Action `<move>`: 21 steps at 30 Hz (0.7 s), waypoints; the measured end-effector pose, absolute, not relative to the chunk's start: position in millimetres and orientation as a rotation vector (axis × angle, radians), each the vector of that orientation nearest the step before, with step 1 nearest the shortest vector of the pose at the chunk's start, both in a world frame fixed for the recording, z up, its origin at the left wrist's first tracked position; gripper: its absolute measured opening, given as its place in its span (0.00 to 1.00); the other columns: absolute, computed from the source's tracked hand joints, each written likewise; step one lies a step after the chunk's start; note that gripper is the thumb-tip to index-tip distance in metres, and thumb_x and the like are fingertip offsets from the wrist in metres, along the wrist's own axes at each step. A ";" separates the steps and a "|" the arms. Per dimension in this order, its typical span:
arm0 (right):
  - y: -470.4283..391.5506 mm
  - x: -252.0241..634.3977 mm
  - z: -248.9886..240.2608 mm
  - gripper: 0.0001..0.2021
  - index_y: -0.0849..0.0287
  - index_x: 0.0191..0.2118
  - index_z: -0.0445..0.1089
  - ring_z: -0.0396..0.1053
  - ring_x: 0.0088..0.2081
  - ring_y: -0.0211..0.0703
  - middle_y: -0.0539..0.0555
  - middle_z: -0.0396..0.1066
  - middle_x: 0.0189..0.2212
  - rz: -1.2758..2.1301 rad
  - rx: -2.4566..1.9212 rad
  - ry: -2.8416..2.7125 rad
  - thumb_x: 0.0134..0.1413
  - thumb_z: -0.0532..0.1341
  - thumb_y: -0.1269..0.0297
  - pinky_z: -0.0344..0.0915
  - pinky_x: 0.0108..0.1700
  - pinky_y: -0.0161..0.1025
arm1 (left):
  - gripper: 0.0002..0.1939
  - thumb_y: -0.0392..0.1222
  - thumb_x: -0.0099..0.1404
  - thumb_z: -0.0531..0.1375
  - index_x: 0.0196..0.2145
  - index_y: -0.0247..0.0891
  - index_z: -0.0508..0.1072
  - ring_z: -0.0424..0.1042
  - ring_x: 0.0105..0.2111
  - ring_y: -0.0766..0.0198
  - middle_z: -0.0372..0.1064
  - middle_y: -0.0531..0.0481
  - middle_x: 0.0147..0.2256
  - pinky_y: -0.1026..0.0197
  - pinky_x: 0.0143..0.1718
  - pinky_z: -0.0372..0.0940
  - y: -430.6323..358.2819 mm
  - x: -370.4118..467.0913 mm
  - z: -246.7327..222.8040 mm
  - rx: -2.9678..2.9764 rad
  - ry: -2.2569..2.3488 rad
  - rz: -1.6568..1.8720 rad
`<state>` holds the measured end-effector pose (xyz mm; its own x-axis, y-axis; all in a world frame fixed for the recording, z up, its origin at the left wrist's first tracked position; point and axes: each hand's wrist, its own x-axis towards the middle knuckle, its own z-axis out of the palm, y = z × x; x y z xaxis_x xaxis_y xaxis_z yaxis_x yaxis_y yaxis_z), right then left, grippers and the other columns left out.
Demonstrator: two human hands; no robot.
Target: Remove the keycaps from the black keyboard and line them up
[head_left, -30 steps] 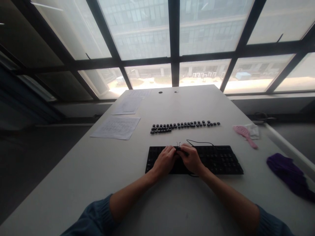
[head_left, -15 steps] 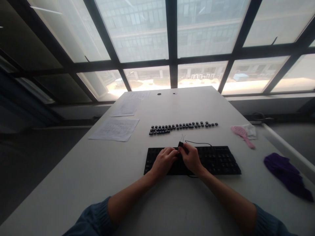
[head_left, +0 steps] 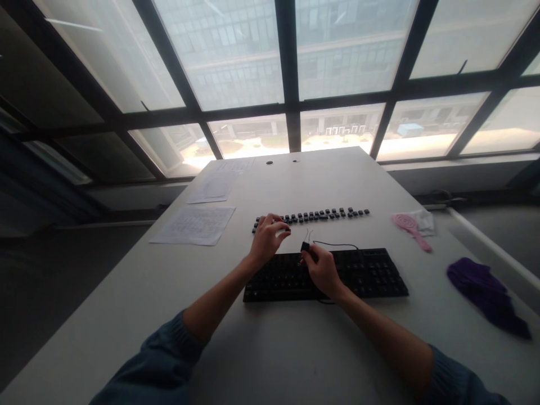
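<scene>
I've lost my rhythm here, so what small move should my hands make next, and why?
I'd probably lower the left hand beside the loose keycaps and release there: it is by their left end, with what looks like a small dark piece at its fingertips. The right hand could stay put, holding the wire-pronged tool by the keyboard.

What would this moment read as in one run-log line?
left hand: by loose keycaps, grip unclear | right hand: holding small black tool with wire prongs, over keyboard | pink brush, purple cloth: table's right side
</scene>
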<state>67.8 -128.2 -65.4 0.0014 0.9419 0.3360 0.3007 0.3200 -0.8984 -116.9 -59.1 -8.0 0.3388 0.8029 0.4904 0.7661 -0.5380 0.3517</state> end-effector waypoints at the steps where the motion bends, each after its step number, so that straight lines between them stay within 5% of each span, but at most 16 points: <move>1: -128.1 67.9 -65.4 0.10 0.58 0.29 0.68 0.69 0.27 0.42 0.51 0.72 0.24 0.760 -1.184 -1.525 0.62 0.58 0.63 0.62 0.32 0.37 | 0.04 0.41 0.63 0.65 0.36 0.42 0.79 0.63 0.46 0.54 0.67 0.46 0.44 0.49 0.52 0.61 -44.5 -116.4 -10.8 2.541 1.504 0.958; 21: -127.2 68.1 -65.1 0.09 0.58 0.29 0.68 0.67 0.28 0.43 0.51 0.70 0.24 0.778 -1.156 -1.548 0.61 0.58 0.66 0.61 0.32 0.37 | 0.06 0.43 0.59 0.68 0.36 0.44 0.81 0.60 0.49 0.49 0.67 0.45 0.44 0.48 0.48 0.59 19.0 -107.6 -58.7 2.632 1.650 0.657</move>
<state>68.1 -127.2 -65.1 -0.0311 0.9404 0.3387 0.2890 0.3329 -0.8976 -107.6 19.0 -58.7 0.3745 0.8544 0.3602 0.8682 -0.4595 0.1874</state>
